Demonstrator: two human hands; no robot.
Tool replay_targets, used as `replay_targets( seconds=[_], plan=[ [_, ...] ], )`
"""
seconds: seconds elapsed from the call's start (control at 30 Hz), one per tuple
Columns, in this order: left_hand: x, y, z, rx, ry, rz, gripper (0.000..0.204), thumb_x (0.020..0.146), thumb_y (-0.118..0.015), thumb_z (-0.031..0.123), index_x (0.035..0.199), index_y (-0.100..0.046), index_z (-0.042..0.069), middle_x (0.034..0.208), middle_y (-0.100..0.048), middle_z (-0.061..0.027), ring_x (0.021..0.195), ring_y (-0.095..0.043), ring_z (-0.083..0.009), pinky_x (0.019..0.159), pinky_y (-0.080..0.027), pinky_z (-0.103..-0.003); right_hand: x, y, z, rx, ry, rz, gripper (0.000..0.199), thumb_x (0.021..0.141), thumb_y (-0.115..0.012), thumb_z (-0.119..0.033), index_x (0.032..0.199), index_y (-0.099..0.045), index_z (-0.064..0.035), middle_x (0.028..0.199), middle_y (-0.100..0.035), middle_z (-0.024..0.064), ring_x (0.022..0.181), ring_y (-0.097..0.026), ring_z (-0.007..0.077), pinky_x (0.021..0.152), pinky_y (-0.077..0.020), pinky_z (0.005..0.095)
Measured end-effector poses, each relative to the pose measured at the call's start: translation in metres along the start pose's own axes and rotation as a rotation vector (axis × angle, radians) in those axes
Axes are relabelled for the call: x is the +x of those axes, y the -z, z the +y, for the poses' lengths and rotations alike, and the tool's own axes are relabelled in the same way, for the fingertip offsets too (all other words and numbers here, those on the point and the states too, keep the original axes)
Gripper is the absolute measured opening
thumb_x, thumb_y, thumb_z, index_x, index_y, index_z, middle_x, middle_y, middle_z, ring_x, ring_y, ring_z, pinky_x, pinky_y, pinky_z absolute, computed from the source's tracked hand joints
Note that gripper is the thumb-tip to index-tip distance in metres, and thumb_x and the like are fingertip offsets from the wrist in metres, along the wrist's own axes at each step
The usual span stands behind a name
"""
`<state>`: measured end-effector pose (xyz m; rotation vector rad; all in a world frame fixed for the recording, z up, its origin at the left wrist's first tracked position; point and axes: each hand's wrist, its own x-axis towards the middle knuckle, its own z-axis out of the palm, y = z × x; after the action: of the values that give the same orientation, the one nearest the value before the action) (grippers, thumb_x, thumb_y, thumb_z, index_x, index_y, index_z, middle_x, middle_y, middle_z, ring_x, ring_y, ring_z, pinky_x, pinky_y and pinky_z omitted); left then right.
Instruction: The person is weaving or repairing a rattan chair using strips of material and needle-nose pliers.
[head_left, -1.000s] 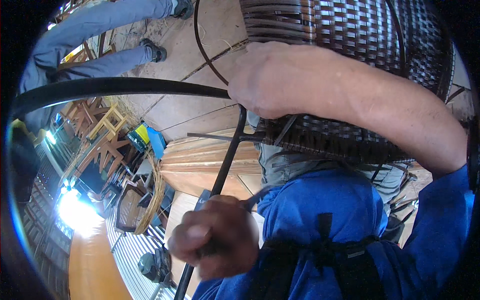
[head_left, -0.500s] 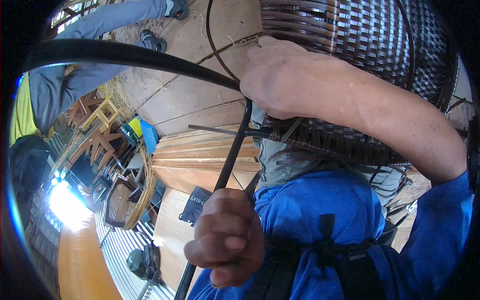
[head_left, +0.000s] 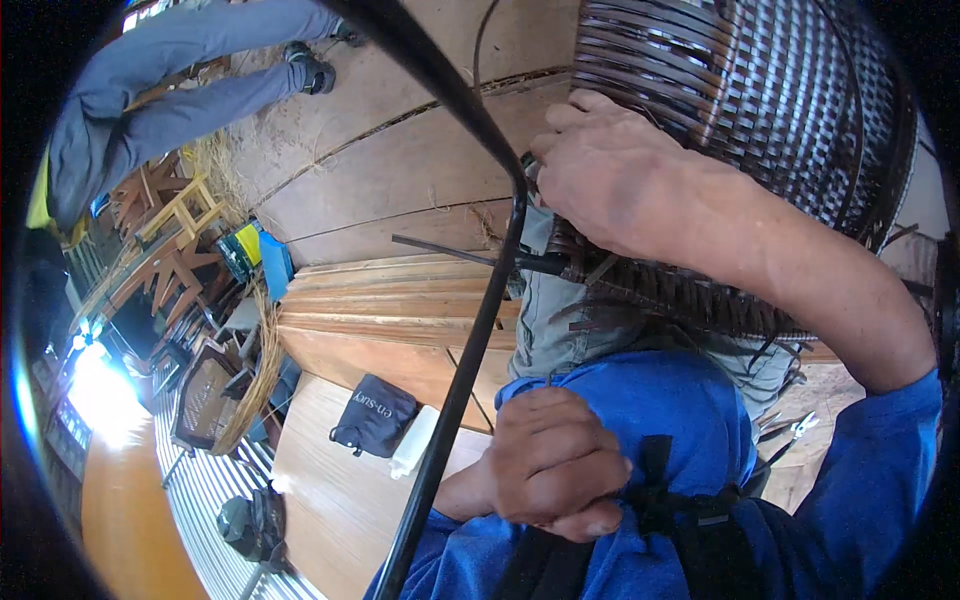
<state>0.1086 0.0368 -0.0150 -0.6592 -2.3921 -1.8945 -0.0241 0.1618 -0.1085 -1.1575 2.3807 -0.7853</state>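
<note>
A chair-like piece with dark brown woven strips [head_left: 790,110] lies over my lap, its black tube frame [head_left: 478,330] running down past my left side. My right hand [head_left: 625,175] bends over the near left corner of the weave, by the frame. Its fingers are curled, and what they grip is hidden. In front of my blue shirt, my left hand [head_left: 555,465] is closed in a fist, to the right of the tube. A small dark tip pokes out above its knuckles; the rest is hidden. Loose strip ends [head_left: 440,248] stick out near the frame joint.
Wooden boards [head_left: 390,300] are stacked to the left. A dark pouch [head_left: 375,415] and a white bottle [head_left: 415,440] lie on a pale board. Pliers [head_left: 803,425] are on the right. Someone in grey trousers [head_left: 200,60] is at the upper left, near wooden stools [head_left: 185,215].
My left hand has moved right across the tube to my shirt front; the dark pointed thing in it shows much less. The frame has swung rightward in view. My right hand stays at the weave.
</note>
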Motion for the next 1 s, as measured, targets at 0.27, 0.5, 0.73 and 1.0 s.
replay_targets(
  seconds=[0.27, 0.5, 0.73, 1.0],
  plan=[
    [-0.011, 0.019, -0.004, 0.029, 0.289, -0.433, 0.023, 0.079, -0.064, 0.027, 0.083, -0.059, 0.006, 0.069, -0.051, -0.0067, 0.061, -0.055, -0.0241, 0.057, -0.045, -0.034, -0.003, 0.006, 0.000, -0.018, 0.206, 0.108, 0.013, 0.074, -0.057, -0.011, 0.080, -0.068, -0.0059, 0.092, -0.061, 0.0081, 0.101, -0.054, 0.0256, 0.084, -0.0447, 0.0357],
    [-0.021, 0.014, -0.014, 0.088, 0.420, -0.496, 0.019, 0.082, -0.062, 0.025, 0.086, -0.058, 0.007, 0.072, -0.054, -0.0073, 0.065, -0.058, -0.0267, 0.060, -0.048, -0.036, -0.003, 0.006, 0.003, -0.070, 0.215, 0.103, 0.012, 0.074, -0.056, -0.012, 0.077, -0.067, -0.0086, 0.085, -0.064, 0.0074, 0.090, -0.059, 0.0247, 0.079, -0.0451, 0.0345],
    [-0.024, 0.012, -0.025, 0.036, 0.517, -0.400, 0.016, 0.083, -0.061, 0.020, 0.087, -0.057, 0.005, 0.071, -0.056, -0.0086, 0.064, -0.059, -0.0277, 0.058, -0.049, -0.037, -0.002, 0.002, 0.002, -0.137, 0.093, -0.001, 0.009, 0.071, -0.057, -0.012, 0.074, -0.066, -0.0111, 0.074, -0.065, 0.0083, 0.082, -0.061, 0.0226, 0.077, -0.0429, 0.0332],
    [-0.022, 0.014, -0.032, 0.028, 0.587, -0.371, 0.016, 0.084, -0.060, 0.019, 0.088, -0.057, 0.004, 0.076, -0.059, -0.0102, 0.069, -0.061, -0.0286, 0.061, -0.049, -0.036, 0.005, 0.003, -0.006, -0.119, -0.014, -0.065, 0.013, 0.075, -0.055, -0.012, 0.079, -0.067, -0.0120, 0.080, -0.067, 0.0072, 0.082, -0.063, 0.0226, 0.080, -0.0416, 0.0335]
  ],
)
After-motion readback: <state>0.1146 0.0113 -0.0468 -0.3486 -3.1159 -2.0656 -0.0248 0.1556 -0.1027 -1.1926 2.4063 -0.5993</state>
